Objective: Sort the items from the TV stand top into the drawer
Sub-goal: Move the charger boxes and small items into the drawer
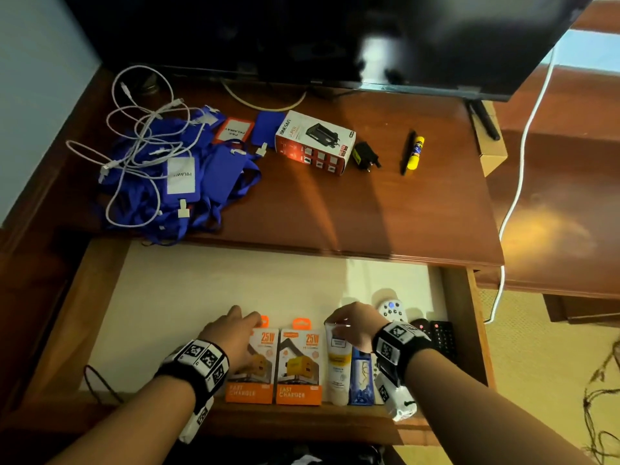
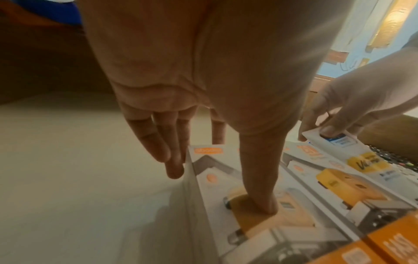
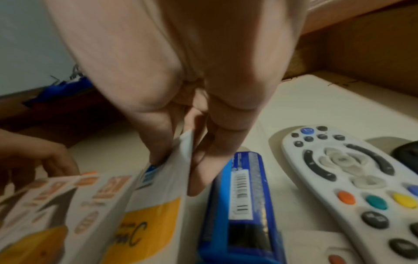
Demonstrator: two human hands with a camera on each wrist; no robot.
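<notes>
— Drawer [image 1: 110,297] contents first: what lies in it, and where?

— Along its near edge, a row. From the left: two orange fast-charger boxes, the left charger box [image 1: 252,364] and the right charger box [image 1: 299,362], touching side by side; then a white tube [image 1: 338,360] with a yellow label; just right of it a blue packet [image 1: 361,377]; then a white remote [image 1: 391,310] and two black remotes [image 1: 439,337] at the far right.

— The hands?

— The left hand [image 1: 231,340] grips the left charger box: the thumb [image 2: 260,178] presses its front, the fingers [image 2: 158,142] reach down its left side. The right hand [image 1: 355,325] pinches the far, flat end of the white tube between thumb and fingers.

— And on the TV stand top [image 1: 385,209]?

— A heap of blue lanyards [image 1: 188,182] tangled with white cables [image 1: 141,129] at the left; a white adapter box [image 1: 315,142] near the middle; just right of it a black plug adapter [image 1: 365,156]; further right a black pen [image 1: 408,152] touching a yellow glue stick [image 1: 416,152]. The television [image 1: 302,35] stands at the far edge.
</notes>
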